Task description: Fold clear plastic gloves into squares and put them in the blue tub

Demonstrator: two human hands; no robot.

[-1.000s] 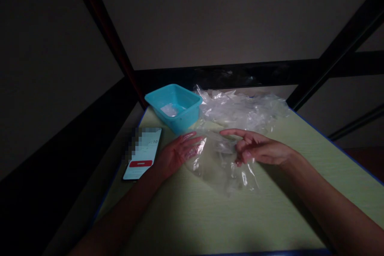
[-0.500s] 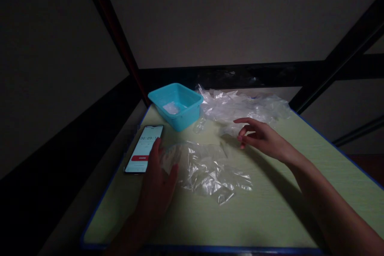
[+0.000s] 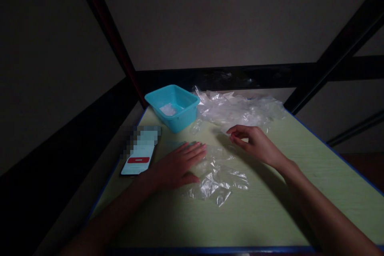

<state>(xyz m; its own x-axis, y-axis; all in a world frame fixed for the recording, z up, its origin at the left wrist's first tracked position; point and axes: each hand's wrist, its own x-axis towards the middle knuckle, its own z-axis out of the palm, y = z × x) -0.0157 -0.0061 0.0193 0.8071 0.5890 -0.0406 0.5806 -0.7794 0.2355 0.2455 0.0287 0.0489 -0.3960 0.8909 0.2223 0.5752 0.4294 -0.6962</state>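
Observation:
My left hand (image 3: 177,166) lies flat, fingers stretched out, over a thin clear plastic glove (image 3: 214,182) spread crumpled on the table. Its palm covers the left part of the glove. Just beyond the glove, my right hand (image 3: 250,140) is held in a pinch, thumb against the fingers. A bit of clear film (image 3: 223,131) shows by its fingertips, but whether they grip it I cannot make out. Behind that hand, a heap of clear plastic gloves or film (image 3: 240,108) stretches along the far edge.
A turquoise plastic basket (image 3: 183,121) stands at the far left, with a whitish piece (image 3: 168,109) inside. A phone (image 3: 136,166) with a lit screen lies at the left edge. The pale green table (image 3: 270,216) has a blue rim, and a wall rises behind it.
My left hand has moved right from beside the phone and flattened onto the glove. My right hand has shifted slightly left, its fingers drawn closer together.

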